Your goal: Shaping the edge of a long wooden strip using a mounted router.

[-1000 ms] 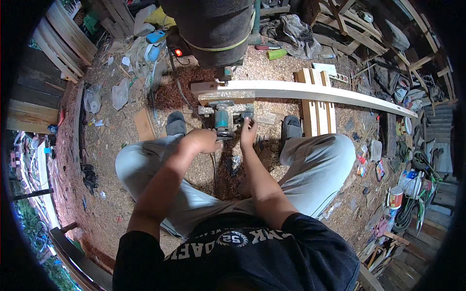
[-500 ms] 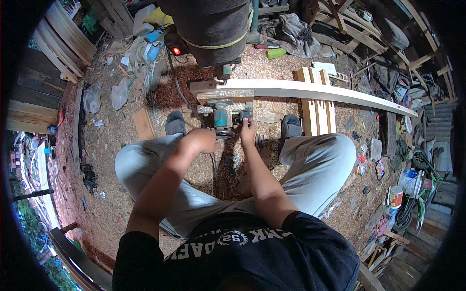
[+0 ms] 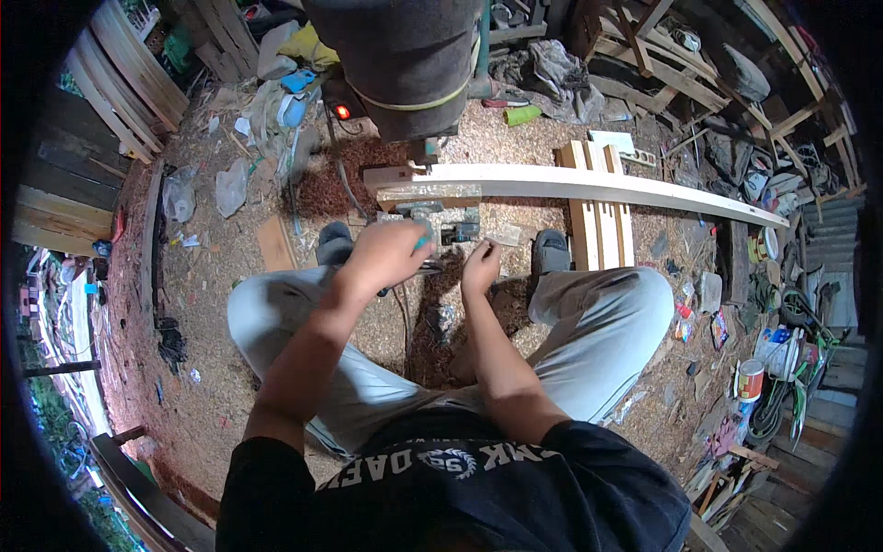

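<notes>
A teal-bodied power tool (image 3: 425, 244) sits at the near side of a clamped wooden block, mostly covered by my left hand (image 3: 391, 253). The fingers of that hand curl round the tool's body. Just right of it is a dark metal knob and bracket (image 3: 460, 232). My right hand (image 3: 481, 268) is lifted a little nearer to me, thumb and fingers drawn together; whatever they may pinch is too small to make out. A pale scrap of wood (image 3: 509, 235) lies just beyond its fingertips. Behind the tool, a long pale wooden beam (image 3: 589, 184) runs off to the right.
Short pale timbers (image 3: 598, 216) lie under the beam. A large dark drum-like body (image 3: 395, 64) with a yellow band stands ahead. A red light (image 3: 342, 112) glows beside it. A cable (image 3: 345, 179) runs over wood shavings. Scrap wood and a bicycle (image 3: 782, 386) are at the right.
My right hand has come away from the knob and moved slightly toward me and right. My left hand has shifted forward and up over the tool.
</notes>
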The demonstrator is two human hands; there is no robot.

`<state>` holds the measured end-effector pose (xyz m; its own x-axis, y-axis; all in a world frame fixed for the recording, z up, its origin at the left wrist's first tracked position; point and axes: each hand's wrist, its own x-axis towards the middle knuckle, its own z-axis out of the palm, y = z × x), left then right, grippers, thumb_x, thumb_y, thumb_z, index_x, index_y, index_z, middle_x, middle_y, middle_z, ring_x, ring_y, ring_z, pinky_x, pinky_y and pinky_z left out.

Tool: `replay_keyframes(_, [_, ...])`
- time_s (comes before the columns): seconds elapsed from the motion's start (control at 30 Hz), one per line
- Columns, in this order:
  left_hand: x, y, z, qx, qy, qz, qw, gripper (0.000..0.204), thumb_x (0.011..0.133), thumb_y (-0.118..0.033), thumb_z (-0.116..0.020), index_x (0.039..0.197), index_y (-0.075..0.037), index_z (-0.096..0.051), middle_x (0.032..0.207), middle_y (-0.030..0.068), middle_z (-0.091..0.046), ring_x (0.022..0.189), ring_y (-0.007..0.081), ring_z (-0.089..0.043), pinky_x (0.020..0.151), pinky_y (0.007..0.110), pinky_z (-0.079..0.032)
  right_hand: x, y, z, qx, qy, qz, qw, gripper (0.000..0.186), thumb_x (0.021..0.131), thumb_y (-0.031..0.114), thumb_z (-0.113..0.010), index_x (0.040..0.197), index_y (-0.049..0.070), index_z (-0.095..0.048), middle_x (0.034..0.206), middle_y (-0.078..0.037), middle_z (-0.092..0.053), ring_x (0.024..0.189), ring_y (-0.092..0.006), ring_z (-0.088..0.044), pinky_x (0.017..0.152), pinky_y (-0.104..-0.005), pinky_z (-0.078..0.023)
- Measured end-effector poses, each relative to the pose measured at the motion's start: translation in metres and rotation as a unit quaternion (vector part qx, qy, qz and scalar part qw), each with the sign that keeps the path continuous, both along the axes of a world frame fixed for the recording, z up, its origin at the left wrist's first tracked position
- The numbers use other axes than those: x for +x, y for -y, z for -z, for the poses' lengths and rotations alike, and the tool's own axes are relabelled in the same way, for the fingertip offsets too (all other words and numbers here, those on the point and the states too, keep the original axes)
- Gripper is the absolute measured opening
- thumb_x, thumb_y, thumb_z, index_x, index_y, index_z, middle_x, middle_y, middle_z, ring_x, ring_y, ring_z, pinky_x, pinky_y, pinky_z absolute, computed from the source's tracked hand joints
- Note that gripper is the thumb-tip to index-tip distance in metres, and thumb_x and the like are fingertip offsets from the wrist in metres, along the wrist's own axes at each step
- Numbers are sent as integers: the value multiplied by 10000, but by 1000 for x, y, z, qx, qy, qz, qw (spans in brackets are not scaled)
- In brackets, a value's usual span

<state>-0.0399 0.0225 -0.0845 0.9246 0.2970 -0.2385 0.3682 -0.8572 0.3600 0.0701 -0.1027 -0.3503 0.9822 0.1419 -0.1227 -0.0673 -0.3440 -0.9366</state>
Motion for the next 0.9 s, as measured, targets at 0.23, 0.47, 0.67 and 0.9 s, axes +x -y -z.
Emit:
replay_keyframes(0.23, [25,-2,-78,52,476,-121,869,123,922,-111,-682,934,-2,-626,899,147,-595,852,341,-594,783,409,-485,95,-36,-190,274,143,-53,949,193,1069,141,-528,1136,-12,-624,1002,-70,-648,902,-141,-585,834,-300,-485])
replay_keyframes(0.47, [30,3,-89,134,609,-108,775,480,925,-125,-646,1373,-8,-522,1501,240,-417,1337,391,-459,1086,472,-419,203,-124,-386,326,290,-204,876,293,1056,221,-566,1248,5,-613,1084,-129,-671,1016,-201,-631,913,-324,-486])
replay_keyframes(0.67, [41,8,-94,157,577,-77,798,641,908,-181,-656,1501,-30,-465,1613,281,-326,1481,471,-333,1204,534,-291,270,-229,-493,340,168,-316,870,848,995,400,-662,1614,2,-241,1557,-184,-442,1420,-257,-431,1167,-353,-322])
replay_keyframes(0.9, [39,13,-103,87,599,-65,793,659,900,-94,-629,1519,-13,-418,1659,278,-234,1534,470,-232,1235,548,-229,268,-250,-535,382,215,-205,875,519,1036,452,-569,1366,52,-544,1356,-204,-598,1283,-290,-541,1100,-381,-388])
